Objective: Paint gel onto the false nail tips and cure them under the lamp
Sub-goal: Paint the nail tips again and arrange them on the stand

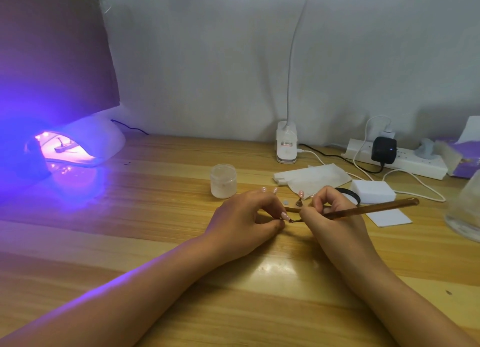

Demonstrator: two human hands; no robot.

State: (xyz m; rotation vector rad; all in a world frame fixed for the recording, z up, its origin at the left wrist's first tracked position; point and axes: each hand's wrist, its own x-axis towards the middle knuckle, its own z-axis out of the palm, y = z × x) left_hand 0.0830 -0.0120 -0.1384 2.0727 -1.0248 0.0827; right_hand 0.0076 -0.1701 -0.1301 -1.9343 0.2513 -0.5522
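At the table's middle, my left hand (249, 216) pinches a pale pink false nail tip (285, 216) between thumb and forefinger. My right hand (330, 214) grips a long brown brush (374, 208), and its bristle end touches that tip. A small stand with another tip (299, 202) sits just behind my hands. At the far left the white curing lamp (85, 144) glows purple, with a stick of tips (63, 148) lying inside it. A frosted gel jar (223, 181) stands behind my left hand.
A clip-on desk lamp (286, 149) stands at the back wall. A power strip (400, 162) with plugs and cables lies at the back right. White wipes (311, 176), a white block (372, 190), a black lid (348, 192) and a clear container (465, 209) crowd the right side.
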